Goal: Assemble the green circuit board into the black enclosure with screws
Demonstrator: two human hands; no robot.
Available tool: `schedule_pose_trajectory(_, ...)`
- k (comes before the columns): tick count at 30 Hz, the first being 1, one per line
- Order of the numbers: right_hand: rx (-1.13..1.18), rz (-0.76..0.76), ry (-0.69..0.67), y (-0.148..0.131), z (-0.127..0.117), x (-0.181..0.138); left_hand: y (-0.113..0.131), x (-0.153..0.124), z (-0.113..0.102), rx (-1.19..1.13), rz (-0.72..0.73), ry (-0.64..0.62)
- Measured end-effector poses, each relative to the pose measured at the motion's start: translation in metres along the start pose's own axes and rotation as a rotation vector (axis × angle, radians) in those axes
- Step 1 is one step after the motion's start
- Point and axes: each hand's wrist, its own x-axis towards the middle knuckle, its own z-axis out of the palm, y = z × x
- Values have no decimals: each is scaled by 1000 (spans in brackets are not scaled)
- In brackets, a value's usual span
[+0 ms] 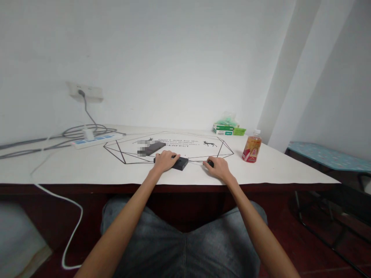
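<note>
My left hand [165, 161] lies over a flat black box [181, 163] on the table and grips it, with the thumb reaching along its top. The box's right end sticks out past my fingers. To the right, my right hand [219, 167] is closed round a small black piece [210, 163], partly hidden by the fingers. A thin dark line runs between the box and this piece; whether it is a cable, a rod or print on the table cover, I cannot tell. Behind my left hand lies a dark flat slab [155, 148], its left end pixelated.
A drink bottle [252, 147] with a white cap stands right of my right hand. Farther back are a green-and-white box [223, 129] and a green packet [239, 131]. A white power strip [97, 140] and grey cables [78, 132] lie left on the white table [58, 170].
</note>
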Motion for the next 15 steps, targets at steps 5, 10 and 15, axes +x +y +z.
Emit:
schedule_pose_trajectory(5, 51, -27, 13, 7, 4, 3, -1, -1, 0, -16, 2, -2)
schedule_pose_trajectory(10, 94, -79, 76, 8, 3, 0, -1, -1, -1, -11, 3, 4)
schedule_pose_trajectory(15, 49, -106, 61, 4, 2, -2, -1, 1, 1, -13, 8, -5)
